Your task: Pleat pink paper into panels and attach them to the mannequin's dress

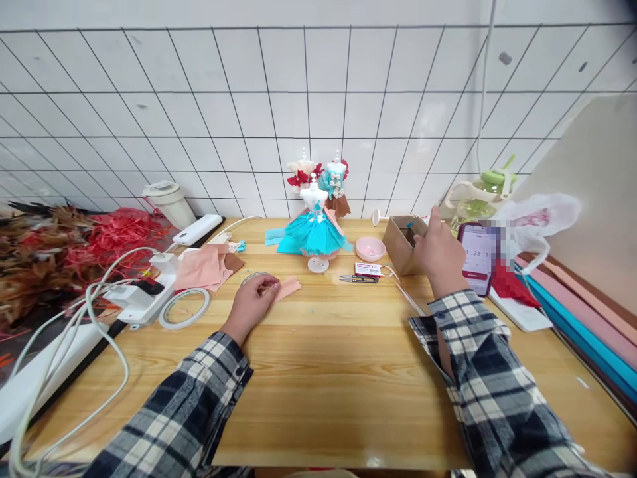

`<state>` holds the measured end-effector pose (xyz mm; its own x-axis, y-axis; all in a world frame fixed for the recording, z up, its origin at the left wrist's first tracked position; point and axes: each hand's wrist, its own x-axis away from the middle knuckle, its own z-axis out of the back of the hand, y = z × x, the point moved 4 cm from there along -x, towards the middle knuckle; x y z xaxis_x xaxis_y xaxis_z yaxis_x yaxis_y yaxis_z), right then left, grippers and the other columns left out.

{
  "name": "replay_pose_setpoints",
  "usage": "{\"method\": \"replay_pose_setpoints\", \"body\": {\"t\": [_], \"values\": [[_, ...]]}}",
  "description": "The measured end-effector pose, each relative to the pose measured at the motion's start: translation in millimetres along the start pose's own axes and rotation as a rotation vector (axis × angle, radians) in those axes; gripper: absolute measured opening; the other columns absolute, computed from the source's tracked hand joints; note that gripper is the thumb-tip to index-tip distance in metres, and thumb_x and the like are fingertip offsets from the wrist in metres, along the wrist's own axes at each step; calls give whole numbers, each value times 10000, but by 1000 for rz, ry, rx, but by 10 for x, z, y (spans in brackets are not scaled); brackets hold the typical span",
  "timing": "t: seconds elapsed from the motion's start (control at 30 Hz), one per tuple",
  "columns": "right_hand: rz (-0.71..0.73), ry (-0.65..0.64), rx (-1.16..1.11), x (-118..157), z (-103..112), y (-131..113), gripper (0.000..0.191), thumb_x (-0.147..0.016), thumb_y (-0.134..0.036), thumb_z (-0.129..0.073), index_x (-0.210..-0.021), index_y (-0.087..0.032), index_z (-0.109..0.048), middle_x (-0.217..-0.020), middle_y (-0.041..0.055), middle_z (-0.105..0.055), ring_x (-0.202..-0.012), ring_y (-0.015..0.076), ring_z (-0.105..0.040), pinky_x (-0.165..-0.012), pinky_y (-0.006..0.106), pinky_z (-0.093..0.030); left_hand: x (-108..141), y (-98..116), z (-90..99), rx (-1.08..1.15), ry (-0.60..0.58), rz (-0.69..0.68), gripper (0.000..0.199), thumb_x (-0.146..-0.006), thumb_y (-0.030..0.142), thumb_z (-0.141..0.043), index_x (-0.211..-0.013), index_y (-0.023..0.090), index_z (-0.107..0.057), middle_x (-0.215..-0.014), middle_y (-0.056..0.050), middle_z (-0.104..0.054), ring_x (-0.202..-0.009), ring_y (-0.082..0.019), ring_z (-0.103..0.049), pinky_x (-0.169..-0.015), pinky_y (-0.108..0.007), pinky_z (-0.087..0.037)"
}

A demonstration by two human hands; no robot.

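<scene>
My left hand [255, 300] rests low over the wooden table, its fingers closed on a small peach strip of crepe paper [288, 289]. Part of a pale ring, like a tape roll, shows behind those fingers. At the right, my right hand [440, 252] is at the open brown cardboard box [398, 255]; its fingertips are partly hidden, and I cannot make out whether they hold anything. Between the hands, farther back, stands a small white dress form with a turquoise paper skirt [316, 236]. Two more dressed forms [336, 174] are behind it.
Thread snips [359, 279], a small labelled box [367, 269] and a pink bowl [370, 249] lie near the middle. Leftward are a white tape ring [185, 309], peach paper [202, 265] and a cabled power strip [149, 299]. A phone [476, 259] stands at the right.
</scene>
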<state>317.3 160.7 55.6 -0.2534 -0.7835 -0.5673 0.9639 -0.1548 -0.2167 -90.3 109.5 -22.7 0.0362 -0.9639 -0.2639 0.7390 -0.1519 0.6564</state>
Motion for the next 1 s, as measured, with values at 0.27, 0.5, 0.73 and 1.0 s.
{"method": "replay_pose_setpoints", "body": {"t": [0.27, 0.5, 0.73, 1.0], "values": [[192, 112, -407, 436, 242, -579, 469, -953, -253, -250, -1356, -122, -452, -1076, 149, -607, -956, 240, -572, -824, 386, -453, -11, -45, -12, -56, -5, 23, 227, -778, 397, -559, -864, 214, -662, -934, -41, -693, -864, -215, -619, -773, -323, -468], [874, -593, -462, 1591, -80, -1370, 605, -921, -452, -425, -1444, -155, -364, -1397, 131, -480, -1255, 264, -433, -1053, 432, -356, -26, -35, -13, -32, -16, 24, 225, -786, 384, -540, -853, 211, -666, -911, -39, -697, -841, -212, -623, -768, -320, -469], [798, -787, -366, 1871, -167, -1486, 745, -932, -610, -230, -1486, -112, -245, -1557, 137, -213, -1437, 259, -180, -1140, 589, -81, -31, 10, -6, -25, 4, 66, 234, -754, 396, -559, -840, 207, -668, -877, -38, -705, -813, -216, -630, -765, -326, -480], [894, -767, -446, 2020, -42, -1721, 571, -978, -486, -258, -1448, -173, -344, -1525, 74, -324, -1410, 246, -251, -1142, 571, -114, -64, -37, -68, -7, -15, 50, 218, -744, 387, -567, -835, 214, -664, -837, -29, -696, -781, -205, -631, -750, -315, -490]]}}
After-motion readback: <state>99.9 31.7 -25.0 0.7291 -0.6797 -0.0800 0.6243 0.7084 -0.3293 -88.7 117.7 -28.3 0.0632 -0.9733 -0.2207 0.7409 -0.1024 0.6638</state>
